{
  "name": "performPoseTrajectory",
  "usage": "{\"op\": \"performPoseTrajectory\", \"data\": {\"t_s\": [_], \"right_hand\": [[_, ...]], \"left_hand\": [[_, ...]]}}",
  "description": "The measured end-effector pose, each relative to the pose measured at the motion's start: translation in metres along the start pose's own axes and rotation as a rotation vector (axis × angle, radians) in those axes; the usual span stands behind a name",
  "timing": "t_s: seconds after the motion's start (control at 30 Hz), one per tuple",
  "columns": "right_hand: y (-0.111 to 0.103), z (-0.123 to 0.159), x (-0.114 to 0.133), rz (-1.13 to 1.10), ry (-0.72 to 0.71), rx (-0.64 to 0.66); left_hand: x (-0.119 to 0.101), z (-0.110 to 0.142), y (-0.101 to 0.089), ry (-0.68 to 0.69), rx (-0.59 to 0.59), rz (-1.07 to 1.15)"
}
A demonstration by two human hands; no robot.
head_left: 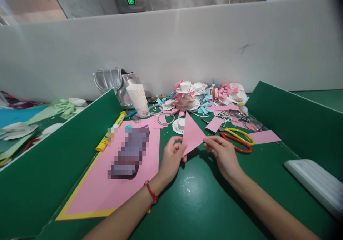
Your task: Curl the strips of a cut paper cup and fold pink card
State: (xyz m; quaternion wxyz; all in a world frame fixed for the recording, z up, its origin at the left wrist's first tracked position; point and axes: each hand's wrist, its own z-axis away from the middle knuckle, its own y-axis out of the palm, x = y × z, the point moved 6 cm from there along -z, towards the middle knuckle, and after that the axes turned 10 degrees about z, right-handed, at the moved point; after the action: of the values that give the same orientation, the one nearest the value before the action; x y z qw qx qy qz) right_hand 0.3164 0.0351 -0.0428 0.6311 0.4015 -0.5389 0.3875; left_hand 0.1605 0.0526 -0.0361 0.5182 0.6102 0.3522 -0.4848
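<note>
A pink paper triangle (192,132) is held up between my two hands over the green table. My left hand (172,158) pinches its lower left corner, thumb on the front. On the other side, the fingertips of my right hand (223,155) grip the triangle's right corner. Behind the triangle lies a small white piece with a ruffled rim (177,126), partly covered by it. Scissors (238,140) with red and yellow handles rest just beyond my right hand, and a small pink paper rectangle (214,124) lies by their blades.
Pink sheets (88,193) bear a blurred phone-like object (131,154); a yellow glue tube (103,143) lies alongside. Stacked paper cups (137,97), a silver bag (109,81) and a paper-craft heap (187,97) stand behind. Green dividers (308,122) flank the table; a white block (316,182) sits right.
</note>
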Motion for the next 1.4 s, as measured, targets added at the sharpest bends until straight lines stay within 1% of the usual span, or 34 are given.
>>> {"op": "performPoseTrajectory", "data": {"t_s": [0.07, 0.2, 0.33, 0.5, 0.6, 0.67, 0.8, 0.87, 0.97, 1.03, 1.13, 1.2, 1.3, 1.4], "right_hand": [[-0.006, -0.004, -0.001, -0.045, 0.004, -0.048], [-0.014, -0.011, -0.002, -0.071, -0.004, -0.108], [-0.015, -0.012, -0.002, -0.070, -0.026, -0.102], [-0.015, -0.012, -0.002, -0.061, -0.024, -0.118], [-0.015, -0.012, -0.002, -0.067, -0.010, -0.122], [-0.014, -0.012, -0.002, -0.084, 0.023, -0.100], [-0.007, -0.009, -0.002, -0.097, 0.095, -0.007], [0.001, -0.005, -0.003, -0.075, 0.130, 0.060], [0.013, 0.003, -0.004, -0.021, 0.154, 0.175], [0.017, 0.006, -0.003, 0.020, 0.133, 0.213], [0.019, 0.008, -0.002, 0.066, 0.096, 0.243], [0.020, 0.009, -0.001, 0.074, 0.075, 0.252], [0.020, 0.011, 0.001, 0.076, 0.054, 0.237], [0.017, 0.010, 0.003, 0.066, 0.037, 0.199]], "left_hand": [[0.000, -0.001, 0.002, 0.002, 0.027, 0.039], [0.003, -0.002, 0.000, -0.014, 0.011, 0.045], [0.004, -0.003, 0.000, -0.003, 0.009, 0.044], [0.002, -0.002, 0.003, 0.022, 0.060, 0.116], [0.003, -0.001, 0.002, 0.022, 0.097, 0.184], [0.004, -0.001, 0.001, 0.006, 0.100, 0.210], [0.007, -0.003, -0.003, -0.058, 0.052, 0.210], [0.005, -0.004, -0.006, -0.051, -0.005, 0.164], [-0.004, -0.004, -0.012, 0.056, -0.125, 0.037], [-0.010, -0.003, -0.015, 0.136, -0.184, -0.079], [-0.016, 0.000, -0.017, 0.221, -0.228, -0.215], [-0.016, 0.002, -0.017, 0.250, -0.240, -0.229], [-0.013, 0.003, -0.017, 0.221, -0.232, -0.201], [-0.007, 0.002, -0.017, 0.139, -0.212, -0.137]]}}
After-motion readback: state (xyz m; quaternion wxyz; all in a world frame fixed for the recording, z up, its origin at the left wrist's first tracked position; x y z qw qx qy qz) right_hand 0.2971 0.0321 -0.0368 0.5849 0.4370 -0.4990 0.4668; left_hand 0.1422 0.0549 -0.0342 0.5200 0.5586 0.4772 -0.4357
